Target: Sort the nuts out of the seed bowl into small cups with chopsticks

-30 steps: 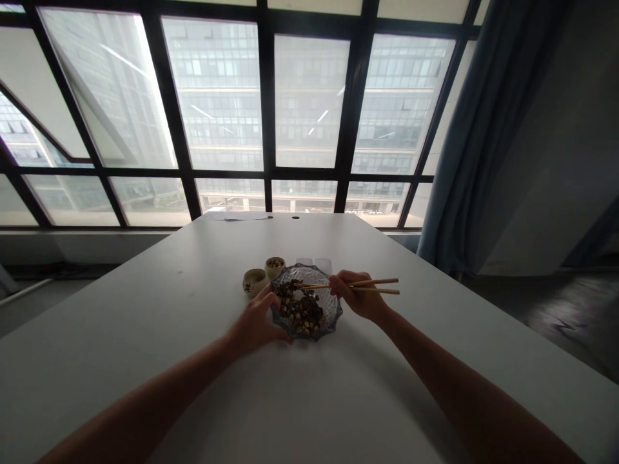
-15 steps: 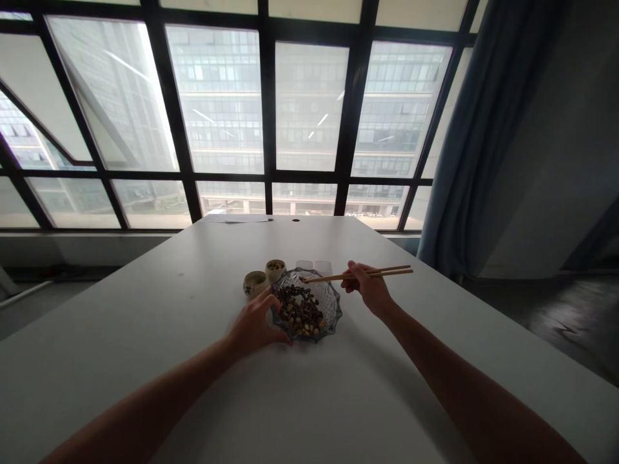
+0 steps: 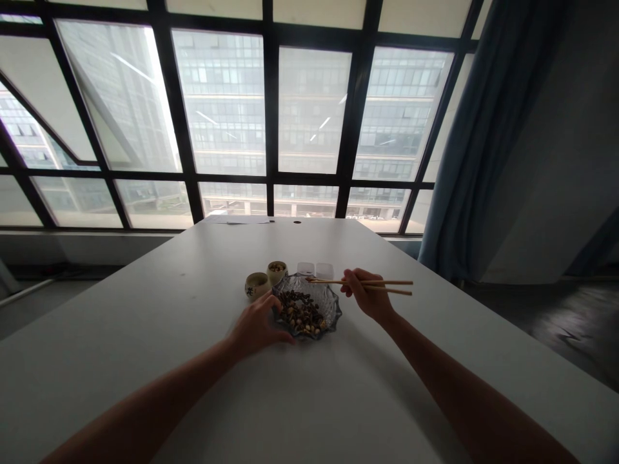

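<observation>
The glass bowl sat on the white table, its scalloped rim between the two hands; dark seeds and paler nut-like pieces lay in it, mostly toward its left and near side, while its right side showed bare patterned glass.

The left hand clasped the bowl's left edge, fingers at the rim and thumb curved round the near side; the right hand was just beyond the bowl's right side, its fingers closed on a pair of chopsticks; their tips reached left over the far part of the bowl, close together, with a small dark piece at them, while the back ends stood apart beyond the hand.

A marked cup stood just beside the bowl at far left, and a filled cup stood next to it, holding small pieces; two clear containers lay just behind the rim; tabletop stretched along the near side and out to both table edges, and paper lay at the far end.

Both forearms came in low from the near corners, angled inward; the left wrist stayed near table height, as far as could be told.
</observation>
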A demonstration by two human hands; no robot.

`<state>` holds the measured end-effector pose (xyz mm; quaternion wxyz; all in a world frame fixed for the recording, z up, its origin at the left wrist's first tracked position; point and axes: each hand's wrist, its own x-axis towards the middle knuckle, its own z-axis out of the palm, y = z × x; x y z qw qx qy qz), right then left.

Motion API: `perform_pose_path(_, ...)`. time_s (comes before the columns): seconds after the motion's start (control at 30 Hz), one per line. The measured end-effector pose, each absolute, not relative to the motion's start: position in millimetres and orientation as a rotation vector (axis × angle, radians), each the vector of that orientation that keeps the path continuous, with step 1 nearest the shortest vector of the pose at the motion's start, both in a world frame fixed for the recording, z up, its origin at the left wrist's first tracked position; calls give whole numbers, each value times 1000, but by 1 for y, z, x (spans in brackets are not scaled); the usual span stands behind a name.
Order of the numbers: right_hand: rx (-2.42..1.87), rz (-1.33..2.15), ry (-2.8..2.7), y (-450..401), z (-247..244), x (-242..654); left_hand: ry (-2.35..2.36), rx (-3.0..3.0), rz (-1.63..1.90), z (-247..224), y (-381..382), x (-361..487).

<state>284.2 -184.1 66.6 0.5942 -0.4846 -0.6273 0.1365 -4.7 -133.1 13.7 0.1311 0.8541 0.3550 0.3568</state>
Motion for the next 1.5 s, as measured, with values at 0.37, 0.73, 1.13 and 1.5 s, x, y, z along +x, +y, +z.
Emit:
perform_pose_path(0.37, -1026, 140, -1768, -195, 66, 274, 1101, 2449, 969, 15, -134, -4)
perform_pose_path(0.73, -962, 418, -1371, -115, 74, 238, 1171, 2425, 888, 15, -134, -1)
perform_pose_path(1.13, -1118, 497, -1303, -123, 87, 254, 1128, 2437, 920, 17, -134, -1)
perform_pose_path(1.5, -1163, 689, -1661, -188, 60, 259, 1170, 2435, 866, 18, -136, -2)
